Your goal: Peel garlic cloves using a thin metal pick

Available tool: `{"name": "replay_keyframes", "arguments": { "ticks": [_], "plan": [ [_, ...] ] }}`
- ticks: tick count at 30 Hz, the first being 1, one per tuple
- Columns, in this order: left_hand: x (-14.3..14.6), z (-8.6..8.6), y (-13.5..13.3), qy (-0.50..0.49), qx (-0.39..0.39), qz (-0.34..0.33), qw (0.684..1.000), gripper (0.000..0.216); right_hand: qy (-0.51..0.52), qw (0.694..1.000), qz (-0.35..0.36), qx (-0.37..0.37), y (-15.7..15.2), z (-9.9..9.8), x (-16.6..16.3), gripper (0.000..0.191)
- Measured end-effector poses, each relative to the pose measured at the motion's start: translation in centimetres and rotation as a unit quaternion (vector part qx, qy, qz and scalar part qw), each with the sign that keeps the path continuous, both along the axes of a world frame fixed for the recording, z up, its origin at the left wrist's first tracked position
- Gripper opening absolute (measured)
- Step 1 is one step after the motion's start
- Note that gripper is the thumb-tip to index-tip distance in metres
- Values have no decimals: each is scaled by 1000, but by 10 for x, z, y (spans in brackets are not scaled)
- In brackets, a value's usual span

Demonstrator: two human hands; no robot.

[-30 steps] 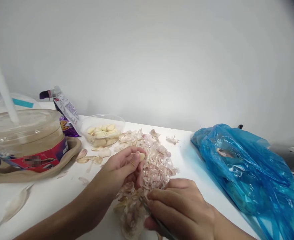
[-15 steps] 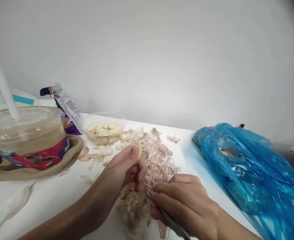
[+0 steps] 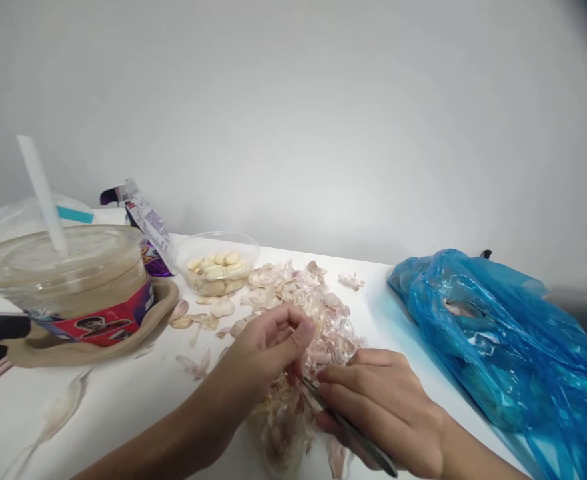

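Two hands are working over the heap of garlic skins [image 3: 303, 320] on the bench [image 3: 123, 413] — my left hand [image 3: 268, 347] is pinching a clove, barely visible, while my right hand [image 3: 383, 407] is gripping a thin metal blade [image 3: 353, 437]. I am judging this mid-peel; next, the blade needs to meet the clove.
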State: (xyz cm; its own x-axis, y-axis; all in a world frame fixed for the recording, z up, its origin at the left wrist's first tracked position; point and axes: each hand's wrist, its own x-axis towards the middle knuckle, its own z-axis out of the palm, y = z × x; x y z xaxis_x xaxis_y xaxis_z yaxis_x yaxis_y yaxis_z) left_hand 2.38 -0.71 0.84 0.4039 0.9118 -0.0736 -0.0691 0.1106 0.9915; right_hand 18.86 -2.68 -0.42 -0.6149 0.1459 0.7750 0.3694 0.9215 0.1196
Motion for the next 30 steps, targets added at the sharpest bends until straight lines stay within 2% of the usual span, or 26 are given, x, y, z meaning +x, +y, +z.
{"name": "replay_keyframes", "arguments": {
  "ticks": [4,7,12,15,17,20,25,30],
  "plan": [
    [2,-3,-3,7,-3,-8,1000,12,-15,1000,-14,-23,-6,-2,1,11],
    [2,-3,-3,0,-5,58,998,11,-15,999,-34,-25,-10,-4,-1,10],
    [-1,1,2,-15,24,210,977,14,43,997,-63,-27,-11,-5,-6,11],
    [0,-1,5,-32,34,245,968,14,29,998,-53,-24,-9,0,-6,9],
    [2,-3,5,-47,21,224,973,11,20,998,-52,-17,-7,4,-4,9],
    [4,-6,2,-76,-15,155,985,8,38,998,-58,-5,-4,9,-2,10],
    [3,-6,-2,-89,-53,30,994,24,108,992,-62,1,-1,6,0,8],
    [4,-5,-3,-90,-31,2,995,18,128,989,-63,-38,0,1,9,16]
  ]
}}
